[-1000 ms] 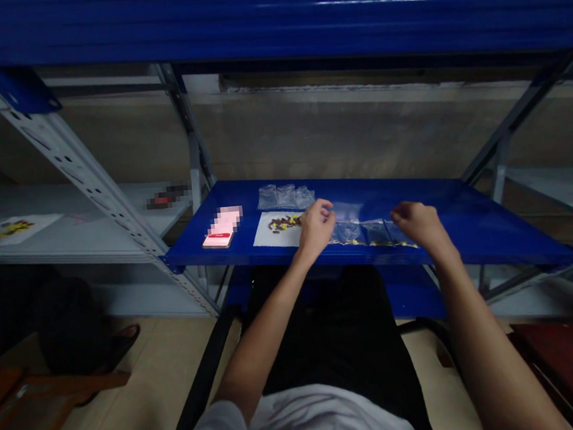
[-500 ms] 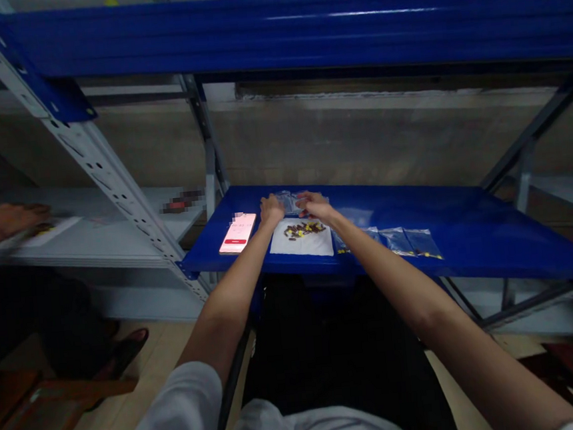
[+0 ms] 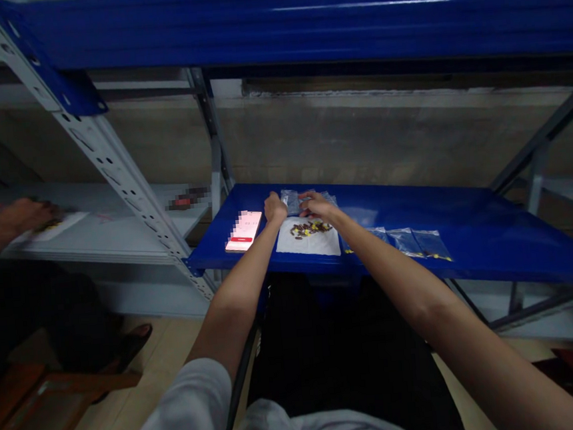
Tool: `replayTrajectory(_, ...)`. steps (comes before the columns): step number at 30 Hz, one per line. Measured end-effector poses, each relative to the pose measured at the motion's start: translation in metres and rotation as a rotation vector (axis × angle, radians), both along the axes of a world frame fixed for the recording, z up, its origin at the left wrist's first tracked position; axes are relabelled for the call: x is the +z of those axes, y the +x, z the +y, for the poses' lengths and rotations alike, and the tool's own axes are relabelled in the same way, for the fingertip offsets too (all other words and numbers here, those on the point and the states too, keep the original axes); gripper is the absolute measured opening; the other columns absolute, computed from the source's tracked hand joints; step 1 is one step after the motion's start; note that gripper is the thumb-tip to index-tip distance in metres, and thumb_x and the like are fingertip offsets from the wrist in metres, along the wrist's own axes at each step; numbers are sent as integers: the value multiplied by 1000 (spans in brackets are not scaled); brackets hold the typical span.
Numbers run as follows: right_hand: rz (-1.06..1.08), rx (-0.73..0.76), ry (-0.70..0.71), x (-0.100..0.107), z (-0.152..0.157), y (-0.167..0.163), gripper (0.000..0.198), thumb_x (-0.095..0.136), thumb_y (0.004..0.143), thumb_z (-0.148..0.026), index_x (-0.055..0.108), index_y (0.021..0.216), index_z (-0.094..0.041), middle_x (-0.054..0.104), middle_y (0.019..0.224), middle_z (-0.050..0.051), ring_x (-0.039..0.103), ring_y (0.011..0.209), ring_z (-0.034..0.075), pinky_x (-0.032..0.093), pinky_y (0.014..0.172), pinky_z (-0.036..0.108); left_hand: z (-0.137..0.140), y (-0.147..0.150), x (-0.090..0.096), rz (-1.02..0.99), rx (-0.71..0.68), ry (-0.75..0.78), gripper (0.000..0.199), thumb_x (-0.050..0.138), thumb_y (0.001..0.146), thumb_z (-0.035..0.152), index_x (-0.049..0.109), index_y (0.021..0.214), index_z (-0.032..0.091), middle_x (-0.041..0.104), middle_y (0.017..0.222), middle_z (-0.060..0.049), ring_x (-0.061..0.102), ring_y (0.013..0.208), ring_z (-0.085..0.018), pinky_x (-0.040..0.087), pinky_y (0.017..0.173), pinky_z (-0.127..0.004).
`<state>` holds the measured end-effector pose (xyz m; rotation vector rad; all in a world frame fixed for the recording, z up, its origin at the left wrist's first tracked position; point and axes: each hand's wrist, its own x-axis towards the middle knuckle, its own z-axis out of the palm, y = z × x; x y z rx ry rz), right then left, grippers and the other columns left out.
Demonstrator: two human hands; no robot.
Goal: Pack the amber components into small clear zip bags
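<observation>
A small clear plastic bag (image 3: pixel 290 202) lies at the back of the blue shelf, between my hands. My left hand (image 3: pixel 276 207) is closed at the bag's left edge. My right hand (image 3: pixel 318 205) has its curled fingers at the bag's right edge, with more clear bags (image 3: pixel 330 198) partly under it. Just in front, a loose pile of small brown and yellow pieces (image 3: pixel 310 229) rests on a white sheet (image 3: pixel 309 246). The fingertips are small and dim, so their exact grip is hard to see.
Left of the sheet lies a lit phone (image 3: pixel 244 231). Several bags holding yellow bits (image 3: pixel 432 245) line the front edge, partly behind my right forearm. A blue beam (image 3: pixel 300 26) crosses above; a grey upright (image 3: pixel 118 183) stands left. Beyond it another person's hand (image 3: pixel 26 216) works.
The view has shifted slightly, moving the shelf a little to the right in the picture. The bag between my hands now shows more plainly; both hands stay near it.
</observation>
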<state>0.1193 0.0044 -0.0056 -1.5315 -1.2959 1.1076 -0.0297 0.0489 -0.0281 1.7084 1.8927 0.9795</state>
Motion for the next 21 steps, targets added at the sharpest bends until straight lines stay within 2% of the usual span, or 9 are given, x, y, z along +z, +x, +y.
replayTrajectory(3,32,21,6,7,-5,-1,41,57,92,-9,60,132,-16,75,102,10,72,71,14,45,61,24,1,-3,4,-47,3,32,32,61,93,10,72,123,13,74,129,-21,70,124,-29,51,100,-34)
replayTrajectory(7,80,22,43,16,-15,-1,40,54,93,-9,59,132,-16,74,114,11,69,69,10,41,59,23,2,-15,21,-128,-31,78,24,61,95,16,78,112,13,78,120,-18,73,114,-26,53,96,-32)
replayTrajectory(11,130,-33,180,23,-38,1,43,61,90,-18,58,132,-23,74,114,8,67,67,12,39,54,22,-14,-36,44,-209,-141,123,20,65,92,20,80,103,14,81,109,-12,75,100,-21,54,87,-26)
replayTrajectory(13,136,-36,310,25,-57,0,49,65,89,-27,56,137,-28,74,112,6,67,67,14,38,50,22,-32,-46,52,-255,-235,124,16,67,88,19,80,96,15,82,99,-9,74,92,-20,54,82,-26)
replayTrajectory(16,159,4,462,23,-91,-5,54,70,87,-40,57,138,-31,73,105,5,64,63,15,38,47,23,-71,-50,58,-425,-518,62,13,65,87,18,77,92,14,78,84,-7,71,78,-18,52,74,-26)
replayTrajectory(18,179,17,482,17,-114,-7,46,72,85,-44,62,127,-28,73,93,3,56,53,13,39,47,25,-100,-46,56,-464,-633,23,12,67,88,22,75,92,14,72,72,-3,68,70,-16,50,69,-25)
replayTrajectory(21,188,-24,456,6,-143,-4,32,73,82,-47,66,103,-24,65,71,-1,47,46,11,38,45,25,-140,-38,45,-517,-644,26,16,67,88,24,76,99,16,68,67,0,63,63,-14,48,65,-24)
